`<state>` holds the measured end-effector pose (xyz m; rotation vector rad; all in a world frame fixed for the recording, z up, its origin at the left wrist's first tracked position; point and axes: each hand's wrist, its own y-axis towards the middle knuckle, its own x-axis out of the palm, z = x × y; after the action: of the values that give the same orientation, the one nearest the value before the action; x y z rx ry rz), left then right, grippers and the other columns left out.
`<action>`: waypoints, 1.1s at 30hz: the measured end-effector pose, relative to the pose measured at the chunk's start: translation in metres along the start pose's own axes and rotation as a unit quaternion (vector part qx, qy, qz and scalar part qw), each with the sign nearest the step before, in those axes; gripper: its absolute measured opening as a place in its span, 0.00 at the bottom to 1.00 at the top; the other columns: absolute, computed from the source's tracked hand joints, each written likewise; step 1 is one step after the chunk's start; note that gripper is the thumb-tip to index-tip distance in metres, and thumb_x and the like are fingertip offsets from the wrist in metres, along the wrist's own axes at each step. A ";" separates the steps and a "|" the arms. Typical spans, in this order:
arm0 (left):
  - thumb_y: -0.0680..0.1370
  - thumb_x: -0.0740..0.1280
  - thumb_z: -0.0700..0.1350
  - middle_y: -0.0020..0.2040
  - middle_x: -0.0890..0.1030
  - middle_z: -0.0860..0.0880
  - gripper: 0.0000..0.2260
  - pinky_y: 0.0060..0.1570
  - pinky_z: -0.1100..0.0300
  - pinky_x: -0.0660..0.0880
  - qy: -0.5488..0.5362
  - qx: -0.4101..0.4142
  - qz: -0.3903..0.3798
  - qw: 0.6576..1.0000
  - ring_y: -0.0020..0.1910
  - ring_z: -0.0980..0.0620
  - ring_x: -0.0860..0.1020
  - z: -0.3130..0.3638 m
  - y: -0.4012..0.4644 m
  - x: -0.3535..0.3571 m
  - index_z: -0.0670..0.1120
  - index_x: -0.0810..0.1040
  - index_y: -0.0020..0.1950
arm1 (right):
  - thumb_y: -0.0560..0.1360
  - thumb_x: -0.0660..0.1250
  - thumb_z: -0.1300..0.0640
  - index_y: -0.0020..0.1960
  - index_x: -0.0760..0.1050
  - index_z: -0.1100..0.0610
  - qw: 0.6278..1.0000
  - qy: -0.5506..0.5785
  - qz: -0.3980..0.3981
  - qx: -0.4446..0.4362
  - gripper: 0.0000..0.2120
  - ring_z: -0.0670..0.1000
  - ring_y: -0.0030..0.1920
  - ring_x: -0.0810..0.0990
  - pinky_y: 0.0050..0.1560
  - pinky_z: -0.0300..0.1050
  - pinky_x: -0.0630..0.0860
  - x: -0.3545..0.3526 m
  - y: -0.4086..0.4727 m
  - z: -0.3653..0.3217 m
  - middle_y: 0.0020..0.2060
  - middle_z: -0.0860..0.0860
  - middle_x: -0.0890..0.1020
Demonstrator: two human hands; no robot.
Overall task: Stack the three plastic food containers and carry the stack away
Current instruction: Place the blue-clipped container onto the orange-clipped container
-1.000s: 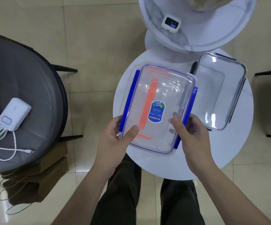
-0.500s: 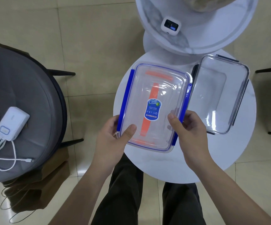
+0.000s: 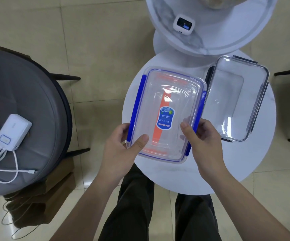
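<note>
A clear container with blue side clips and an oval blue label is held over the left part of the round white table. Through its clear body an orange-clipped container shows underneath. My left hand grips the near left corner, thumb on the lid. My right hand grips the near right edge. A third clear container with dark grey clips lies on the table just to the right, almost touching the blue one.
A higher white marbled round table at the top carries a small white device. A grey round chair on the left holds a white power bank with cables. My legs are below the table edge.
The blue-clipped container has shifted left and come down over the orange-clipped one, now lying flatter. Both hands keep their grip on its near corners.
</note>
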<state>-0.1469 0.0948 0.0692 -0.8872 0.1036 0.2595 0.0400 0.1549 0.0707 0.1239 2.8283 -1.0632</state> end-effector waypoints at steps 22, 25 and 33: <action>0.64 0.73 0.58 0.56 0.82 0.56 0.27 0.51 0.55 0.84 0.015 -0.002 -0.016 1.000 0.55 0.54 0.84 0.004 0.003 -0.002 0.54 0.74 0.60 | 0.70 0.71 0.47 0.51 0.73 0.46 0.999 -0.035 -0.002 -0.020 0.12 0.48 0.53 0.83 0.41 0.35 0.82 0.000 0.004 0.004 0.49 0.43 0.83; 0.64 0.74 0.58 0.56 0.83 0.55 0.27 0.52 0.52 0.84 0.013 -0.002 -0.011 1.000 0.55 0.53 0.84 0.002 0.004 -0.001 0.53 0.74 0.61 | 0.73 0.72 0.49 0.52 0.73 0.48 0.999 -0.041 0.007 -0.017 0.12 0.49 0.54 0.83 0.44 0.39 0.83 0.001 0.004 0.006 0.50 0.45 0.83; 0.64 0.74 0.57 0.55 0.83 0.55 0.26 0.48 0.59 0.84 -0.009 0.009 -0.005 1.000 0.55 0.54 0.84 0.002 0.002 0.001 0.52 0.75 0.60 | 0.74 0.72 0.50 0.53 0.73 0.47 0.999 -0.042 0.013 -0.012 0.11 0.48 0.56 0.82 0.48 0.44 0.83 0.001 0.004 0.009 0.51 0.44 0.83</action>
<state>-0.1465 0.0973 0.0689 -0.8675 0.0842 0.2570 0.0397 0.1514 0.0610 0.1108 2.7569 -1.0042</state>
